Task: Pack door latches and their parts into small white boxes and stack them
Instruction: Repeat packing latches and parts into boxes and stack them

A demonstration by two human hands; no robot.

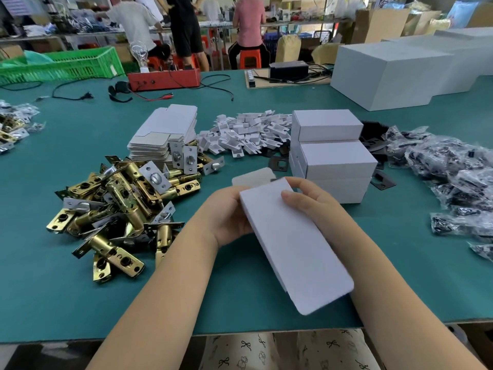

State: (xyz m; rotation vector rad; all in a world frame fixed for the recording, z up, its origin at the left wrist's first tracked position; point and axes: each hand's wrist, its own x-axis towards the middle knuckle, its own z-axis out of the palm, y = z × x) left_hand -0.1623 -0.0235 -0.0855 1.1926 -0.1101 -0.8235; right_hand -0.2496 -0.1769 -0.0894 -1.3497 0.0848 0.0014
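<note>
A flat white box point(296, 244) was held above the table's point(80, 303) near edge, the left hand point(226, 217) grasping its left side, the right hand point(312, 198) pinching its far end. Brass latches point(120, 206) lay left; stacked boxes point(333, 156) stood behind.

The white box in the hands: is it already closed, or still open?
Still open. The white box, held by the left hand and right hand, has end flaps sticking out untucked.
</note>
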